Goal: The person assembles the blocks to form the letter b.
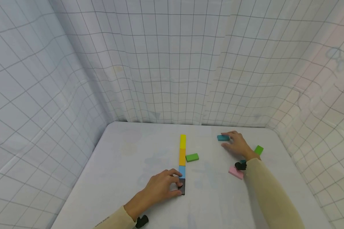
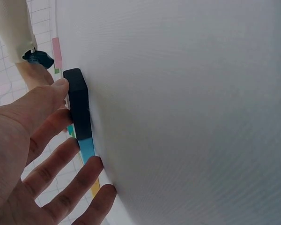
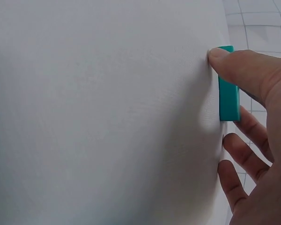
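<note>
Beside the black block (image 1: pixel 182 187), my left hand (image 1: pixel 163 186) spreads relaxed fingers, with thumb and index fingertips right at its left edge. Another fingertip reaches the light blue block (image 1: pixel 182 171). The black block (image 2: pixel 78 105) forms the near end of a straight row, followed by light blue, an orange block (image 1: pixel 182 157) and a yellow block (image 1: pixel 183 141). At the far right, my right hand (image 1: pixel 237 143) is around a teal block (image 1: pixel 222 138). Its index finger lies along the far side, while the thumb (image 3: pixel 220 53) overlaps the teal block (image 3: pixel 229 101) in the right wrist view.
A green block (image 1: pixel 192 157) lies slightly angled, right of the orange block. Near the right wrist are a pink block (image 1: pixel 235 172), a second green block (image 1: pixel 258 149) and a mostly hidden teal piece (image 1: pixel 242 161). Gridded white curtains (image 1: pixel 172 63) surround the white table (image 1: pixel 126 152).
</note>
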Motion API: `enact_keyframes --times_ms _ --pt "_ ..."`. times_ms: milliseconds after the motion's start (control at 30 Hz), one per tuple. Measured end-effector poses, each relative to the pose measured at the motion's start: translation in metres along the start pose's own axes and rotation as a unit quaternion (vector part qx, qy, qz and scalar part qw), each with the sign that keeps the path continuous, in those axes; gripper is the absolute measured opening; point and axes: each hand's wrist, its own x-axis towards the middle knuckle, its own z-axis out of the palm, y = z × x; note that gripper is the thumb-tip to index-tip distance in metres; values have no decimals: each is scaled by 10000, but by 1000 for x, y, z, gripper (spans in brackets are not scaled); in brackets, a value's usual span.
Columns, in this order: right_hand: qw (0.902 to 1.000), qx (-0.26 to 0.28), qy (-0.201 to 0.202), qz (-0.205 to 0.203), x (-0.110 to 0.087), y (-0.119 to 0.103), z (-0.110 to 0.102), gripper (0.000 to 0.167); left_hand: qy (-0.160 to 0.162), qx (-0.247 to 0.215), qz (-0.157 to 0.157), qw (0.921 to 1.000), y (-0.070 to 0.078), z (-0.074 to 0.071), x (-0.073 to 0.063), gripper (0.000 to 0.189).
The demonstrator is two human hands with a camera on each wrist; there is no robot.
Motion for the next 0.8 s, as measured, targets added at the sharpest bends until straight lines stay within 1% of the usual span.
enact_keyframes --times_ms 233,433,800 --pt "9998 81 172 35 -2 -6 1 45 12 30 14 10000 0 0 0 17" --pt "9996 193 217 54 -3 -9 1 37 62 30 41 10000 1 -1 0 16" --pt "9996 185 93 211 -9 -8 4 39 50 54 46 10000 0 1 1 16"
